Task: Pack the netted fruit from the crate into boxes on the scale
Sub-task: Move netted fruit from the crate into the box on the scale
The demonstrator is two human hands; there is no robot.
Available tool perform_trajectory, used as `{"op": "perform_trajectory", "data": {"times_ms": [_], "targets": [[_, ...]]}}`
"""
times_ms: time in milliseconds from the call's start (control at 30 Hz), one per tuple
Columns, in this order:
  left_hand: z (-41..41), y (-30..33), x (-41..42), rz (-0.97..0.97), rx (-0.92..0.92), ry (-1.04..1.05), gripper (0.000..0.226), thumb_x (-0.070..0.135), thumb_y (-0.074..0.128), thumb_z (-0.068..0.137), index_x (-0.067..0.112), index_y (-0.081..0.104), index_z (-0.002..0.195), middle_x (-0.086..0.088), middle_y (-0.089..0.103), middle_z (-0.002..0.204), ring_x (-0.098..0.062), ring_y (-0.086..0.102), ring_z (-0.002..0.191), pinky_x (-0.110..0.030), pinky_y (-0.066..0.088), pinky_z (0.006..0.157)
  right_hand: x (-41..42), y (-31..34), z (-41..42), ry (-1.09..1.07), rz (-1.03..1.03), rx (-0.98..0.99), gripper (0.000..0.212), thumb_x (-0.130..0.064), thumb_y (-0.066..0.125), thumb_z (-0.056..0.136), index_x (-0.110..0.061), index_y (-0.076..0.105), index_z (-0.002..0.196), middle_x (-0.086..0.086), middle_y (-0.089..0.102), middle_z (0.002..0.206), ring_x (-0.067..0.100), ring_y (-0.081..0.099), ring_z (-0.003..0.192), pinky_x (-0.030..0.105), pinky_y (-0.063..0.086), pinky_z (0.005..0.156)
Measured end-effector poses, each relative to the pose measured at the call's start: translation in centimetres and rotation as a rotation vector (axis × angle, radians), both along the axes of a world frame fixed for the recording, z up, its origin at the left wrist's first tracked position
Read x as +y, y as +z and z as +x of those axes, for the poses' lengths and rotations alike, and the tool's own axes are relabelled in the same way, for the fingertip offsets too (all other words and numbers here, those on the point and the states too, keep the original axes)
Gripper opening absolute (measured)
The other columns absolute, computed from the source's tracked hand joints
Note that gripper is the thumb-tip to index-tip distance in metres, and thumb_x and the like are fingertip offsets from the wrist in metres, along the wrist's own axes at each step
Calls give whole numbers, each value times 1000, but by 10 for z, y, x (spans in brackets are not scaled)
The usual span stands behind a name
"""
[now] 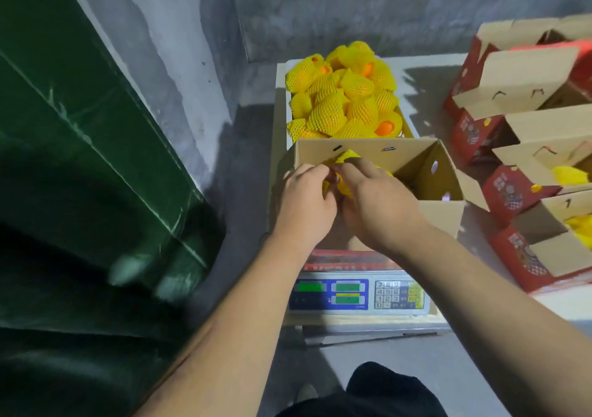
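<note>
Looking from left to right, I see my left hand (304,202) and my right hand (378,202) close together, both curled around netted fruit (347,157) inside the open box (426,173) on the scale (358,295). I think this box is only partly filled. The crate (344,96) just beyond it still holds a big pile. On the right, red boxes (519,192) stand open, some with fruit inside. Their print is too blurry to read; the scale keys show numbers.
</note>
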State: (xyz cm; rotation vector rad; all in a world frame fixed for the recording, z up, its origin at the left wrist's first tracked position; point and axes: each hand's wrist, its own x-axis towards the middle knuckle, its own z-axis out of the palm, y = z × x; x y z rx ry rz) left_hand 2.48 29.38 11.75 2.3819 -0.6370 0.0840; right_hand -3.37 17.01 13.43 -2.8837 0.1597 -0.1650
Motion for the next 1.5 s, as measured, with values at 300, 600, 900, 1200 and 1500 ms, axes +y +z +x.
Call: {"op": "perform_trajectory", "data": {"times_ms": [300,600,900,1200,1500], "targets": [[77,16,-79,-106,-17,33,16,16,62,97,17,75,106,0,70,110,-20,58,103,-32,40,92,-103,3,88,-2,154,-28,58,-23,57,94,-21,44,151,11,52,142,41,55,124,53,51,96],[201,-24,-144,348,363,215,76,23,59,99,23,20,163,-11,14,169,-35,12,155,-48,20,126,-152,-6,198,41,9,331,65,-37,55,98,-27,27,155,9,37,153,43,42,136,52,43,106],[228,-37,-147,450,396,281,81,37,74,85,14,33,151,-21,37,152,-42,33,142,-48,37,113,-154,-32,211,27,98,399,67,-45,59,96,-22,29,152,10,38,148,42,41,136,53,42,109],[174,14,-121,-406,588,277,41,44,78,78,26,70,113,9,72,100,-19,71,102,-31,54,76,-149,-3,185,286,619,188,100,-22,79,87,-21,15,164,8,31,160,21,37,145,32,33,118],[86,21,-50,-456,762,185,64,84,54,84,37,63,127,6,71,99,-10,67,83,-22,54,64,-97,0,115,264,596,-125,81,-40,87,76,-24,52,148,9,50,116,18,51,109,9,34,92]]}}
